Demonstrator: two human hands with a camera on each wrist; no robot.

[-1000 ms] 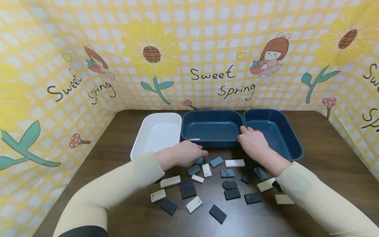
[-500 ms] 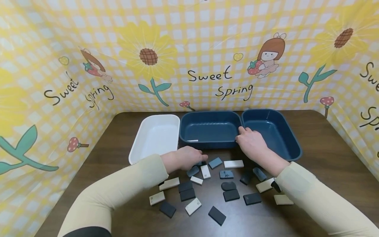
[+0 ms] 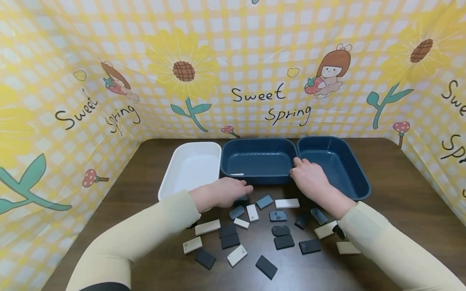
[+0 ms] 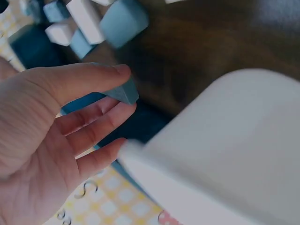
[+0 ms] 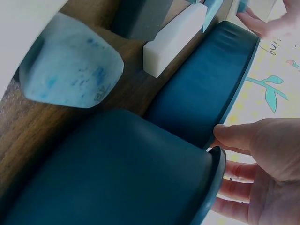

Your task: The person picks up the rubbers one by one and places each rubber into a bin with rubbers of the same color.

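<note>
My left hand (image 3: 223, 192) is in front of the white bin's right edge. In the left wrist view, its thumb and fingertips pinch a small blue-grey block (image 4: 127, 92), with the other fingers spread below. My right hand (image 3: 310, 176) is where the middle blue bin (image 3: 260, 179) meets the right blue bin (image 3: 358, 173). The right wrist view shows its thumb at the middle bin's rim and its fingers behind the right bin's lip, pinching the adjoining edges. A blue-grey block (image 3: 264, 201) and a long white block (image 3: 287, 203) lie in front of the bins.
The white bin (image 3: 171, 173) stands at the left of the row. A thin white piece (image 3: 237, 174) shows inside the middle bin. Several black, white, cream and blue-grey blocks lie across the brown table (image 3: 306, 273), including a black block (image 3: 266, 266). A checked cloth (image 3: 255, 56) hangs behind.
The head view has shifted slightly. My left hand has moved a little up and left from the small blocks. My right hand stays at the bin edges.
</note>
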